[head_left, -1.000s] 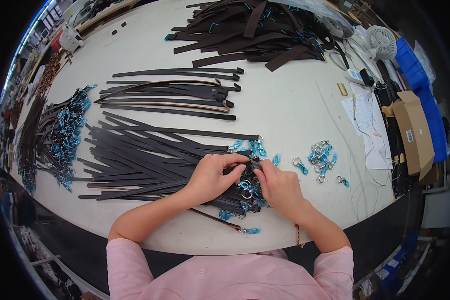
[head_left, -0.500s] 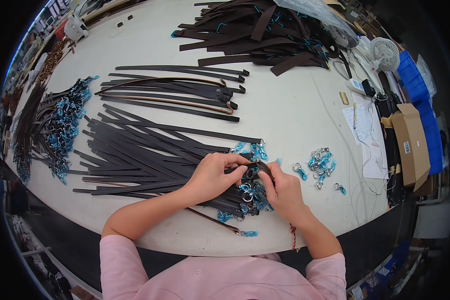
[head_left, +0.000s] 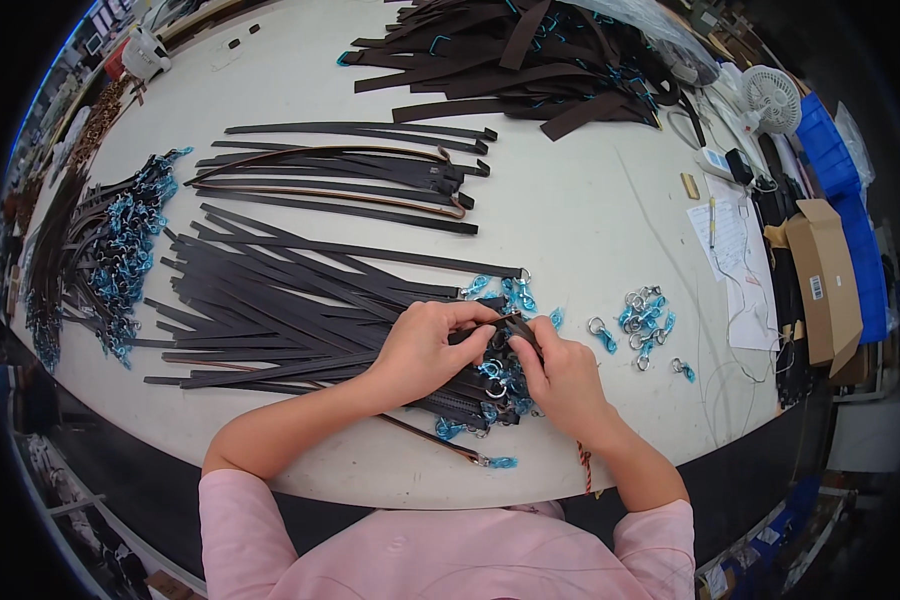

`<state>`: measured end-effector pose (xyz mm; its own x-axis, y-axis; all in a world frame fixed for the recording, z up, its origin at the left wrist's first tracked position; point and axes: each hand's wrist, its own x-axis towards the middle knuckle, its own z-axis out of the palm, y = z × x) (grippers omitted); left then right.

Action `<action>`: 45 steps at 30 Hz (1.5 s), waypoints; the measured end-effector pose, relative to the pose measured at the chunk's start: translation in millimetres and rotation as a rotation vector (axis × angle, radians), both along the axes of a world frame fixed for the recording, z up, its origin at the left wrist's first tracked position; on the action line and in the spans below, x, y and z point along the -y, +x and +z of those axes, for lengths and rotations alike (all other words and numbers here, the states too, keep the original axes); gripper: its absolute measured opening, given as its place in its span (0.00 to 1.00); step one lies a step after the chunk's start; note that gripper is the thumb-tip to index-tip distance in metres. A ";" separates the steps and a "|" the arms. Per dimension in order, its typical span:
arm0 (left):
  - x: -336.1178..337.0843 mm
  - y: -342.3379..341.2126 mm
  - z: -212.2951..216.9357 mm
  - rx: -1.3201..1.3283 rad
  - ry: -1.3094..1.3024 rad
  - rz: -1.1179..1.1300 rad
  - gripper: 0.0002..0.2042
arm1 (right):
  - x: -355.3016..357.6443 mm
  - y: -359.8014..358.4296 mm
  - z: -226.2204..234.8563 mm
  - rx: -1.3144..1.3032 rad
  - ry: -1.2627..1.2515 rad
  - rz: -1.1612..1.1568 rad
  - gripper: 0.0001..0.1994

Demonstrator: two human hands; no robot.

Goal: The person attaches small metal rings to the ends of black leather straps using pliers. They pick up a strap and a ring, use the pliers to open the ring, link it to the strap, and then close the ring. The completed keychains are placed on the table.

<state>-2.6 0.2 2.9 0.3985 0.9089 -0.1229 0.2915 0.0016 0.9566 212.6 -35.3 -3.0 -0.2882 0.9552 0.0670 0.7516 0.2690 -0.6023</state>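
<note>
Two hands meet above the near half of a pale table (head_left: 590, 225), fingers closed on a dark strap (head_left: 505, 321): the left hand (head_left: 422, 347) pinches it from one side, the right hand (head_left: 567, 383) from the other. Just beneath are metal clasps (head_left: 494, 392) in blue wrapping, at the right end of a fanned pile of black straps (head_left: 290, 295). Loose wrapped clasps (head_left: 646, 318) cluster to the right. Beyond the pile lies a row of hook-ended straps (head_left: 340, 168); farther back, a heap of wide brown bands (head_left: 470, 70).
</note>
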 end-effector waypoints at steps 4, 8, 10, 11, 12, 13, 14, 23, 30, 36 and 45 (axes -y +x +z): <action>0.4 0.4 5.0 -0.019 -0.054 -0.013 0.13 | 0.7 -1.0 -0.7 0.089 0.061 0.027 0.09; 0.4 0.0 9.3 -0.072 -0.038 -0.031 0.13 | 0.2 -0.7 8.4 0.175 0.108 0.081 0.09; 0.2 -0.2 10.0 -0.076 -0.050 -0.032 0.13 | -1.0 0.2 9.9 0.192 0.113 0.102 0.09; -0.2 -0.7 8.9 -0.057 -0.062 -0.039 0.13 | -2.2 1.2 10.6 0.187 0.105 0.110 0.08; -0.7 -1.5 6.2 -0.037 -0.075 -0.045 0.13 | -2.2 2.2 11.0 0.183 0.097 0.118 0.08; -2.7 -2.0 4.8 -0.017 -0.081 -0.052 0.13 | -2.7 3.6 9.0 0.024 0.070 0.080 0.08; -5.1 -2.4 3.3 0.017 -0.122 -0.064 0.13 | -3.8 5.2 3.9 -0.135 0.043 0.043 0.07; -9.3 -7.1 -1.3 0.129 -0.241 -0.051 0.12 | 7.8 1.0 7.4 -0.104 0.091 -0.041 0.07; -5.0 -4.1 -1.8 0.060 -0.134 -0.019 0.13 | 8.6 -6.0 8.9 -0.037 0.057 -0.039 0.09; -3.8 -3.3 -2.5 0.055 -0.092 -0.009 0.12 | 7.1 -5.4 7.4 0.006 0.059 -0.022 0.09; -3.1 -2.9 0.5 0.059 -0.122 -0.011 0.11 | 5.1 -6.1 10.5 0.037 0.072 -0.008 0.09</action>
<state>-5.5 3.4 3.3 0.4181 0.8841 -0.2086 0.2354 0.1163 0.9649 206.4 -40.4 7.5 -0.2839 0.9507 0.1247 0.7756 0.3041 -0.5531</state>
